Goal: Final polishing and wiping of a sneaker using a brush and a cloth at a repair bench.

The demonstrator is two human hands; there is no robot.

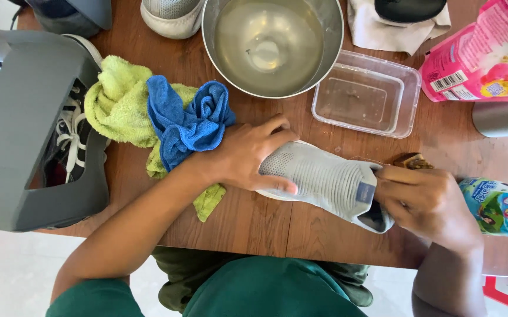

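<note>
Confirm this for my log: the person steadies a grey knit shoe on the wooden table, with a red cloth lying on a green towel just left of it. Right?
Not quite. The cloth on the green towel is blue, not red, as the head view shows. The rest holds: the left hand steadies the grey knit shoe on the wooden table.

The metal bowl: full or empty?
Partly filled: the metal bowl holds cloudy liquid well below its rim.

The scene is viewed by one head-worn cam, aimed nearly straight down at close range onto the wooden table (265, 229), w/ the wearer's lap at the near edge, a metal bowl (272, 44) cut off at the far edge, no 2nd view shared.
</note>
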